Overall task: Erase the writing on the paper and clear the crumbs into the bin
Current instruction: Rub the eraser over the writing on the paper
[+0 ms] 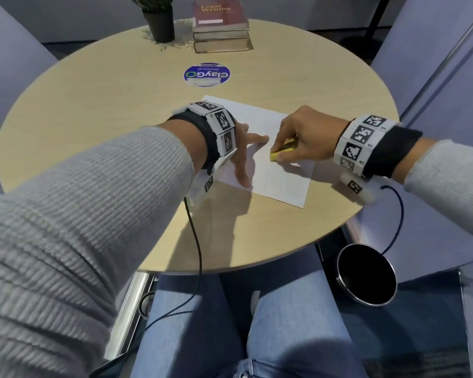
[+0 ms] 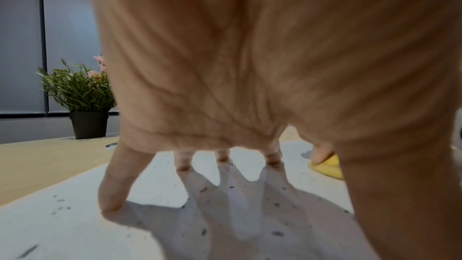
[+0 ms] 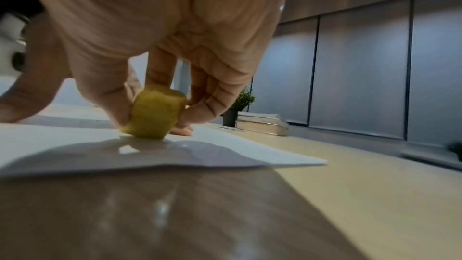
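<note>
A white sheet of paper (image 1: pixel 277 178) lies on the round wooden table (image 1: pixel 120 105). My left hand (image 1: pixel 243 148) presses on it with spread, straight fingers (image 2: pixel 112 185), holding it flat. My right hand (image 1: pixel 292 140) pinches a yellow eraser (image 1: pixel 280 152) between thumb and fingers, its lower end touching the paper. The same eraser (image 3: pixel 156 112) shows close up in the right wrist view and at the edge of the left wrist view as a yellow eraser (image 2: pixel 327 167). Dark eraser crumbs (image 2: pixel 277 233) are scattered over the paper (image 2: pixel 62 234).
A round black bin (image 1: pixel 366 275) with a metal rim stands on the floor to the right, below the table's edge. A potted plant (image 1: pixel 159 23), a stack of books (image 1: pixel 220 25) and a blue round sticker (image 1: pixel 207 75) sit at the table's far side. Wrist cables hang near my knees.
</note>
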{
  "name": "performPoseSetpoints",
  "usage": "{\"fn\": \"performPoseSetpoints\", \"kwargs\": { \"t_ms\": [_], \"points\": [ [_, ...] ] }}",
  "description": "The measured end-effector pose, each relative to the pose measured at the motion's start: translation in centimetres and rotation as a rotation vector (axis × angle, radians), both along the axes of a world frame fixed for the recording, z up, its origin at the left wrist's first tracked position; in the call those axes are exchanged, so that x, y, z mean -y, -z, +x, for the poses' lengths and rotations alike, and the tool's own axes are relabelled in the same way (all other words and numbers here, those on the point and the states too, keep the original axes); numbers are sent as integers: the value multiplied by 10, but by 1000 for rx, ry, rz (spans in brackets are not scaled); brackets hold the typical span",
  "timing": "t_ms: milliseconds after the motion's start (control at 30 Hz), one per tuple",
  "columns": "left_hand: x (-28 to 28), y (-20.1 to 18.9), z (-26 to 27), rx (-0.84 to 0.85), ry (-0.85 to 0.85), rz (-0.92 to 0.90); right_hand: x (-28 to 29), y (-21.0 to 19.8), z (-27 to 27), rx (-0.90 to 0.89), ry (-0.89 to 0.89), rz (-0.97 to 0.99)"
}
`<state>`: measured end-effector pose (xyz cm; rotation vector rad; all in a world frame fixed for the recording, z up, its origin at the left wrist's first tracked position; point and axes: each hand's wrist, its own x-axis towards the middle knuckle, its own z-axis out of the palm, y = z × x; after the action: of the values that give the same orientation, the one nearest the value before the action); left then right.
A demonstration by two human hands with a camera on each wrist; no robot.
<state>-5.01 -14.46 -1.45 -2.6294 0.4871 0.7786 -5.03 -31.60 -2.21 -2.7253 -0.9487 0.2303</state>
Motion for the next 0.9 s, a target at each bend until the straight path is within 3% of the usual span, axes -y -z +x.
{"fn": "performPoseSetpoints", "kwargs": {
  "t_ms": [167,233,367,533,667,733,900],
  "points": [
    [-1,-2,1,-1,0,13,-18,3,-35,-70,-207,17],
    [-1,-1,0,-7,-2,7,-10,-1,-21,-99,-116,28],
    [0,0,0,-6,-13,4,4,-2,12,13,58,8],
    [0,-2,-3,17,28,7,-23,6,-35,-110,-215,24],
    [0,0,-1,3,1,-5,2,-1,9,-35,31,19],
    [0,-1,-2,2,-1,-7,7,-2,14,15,61,-19],
    [0,-3,-1,-6,-2,8,-18,2,-35,-91,-224,12]
  ]
}}
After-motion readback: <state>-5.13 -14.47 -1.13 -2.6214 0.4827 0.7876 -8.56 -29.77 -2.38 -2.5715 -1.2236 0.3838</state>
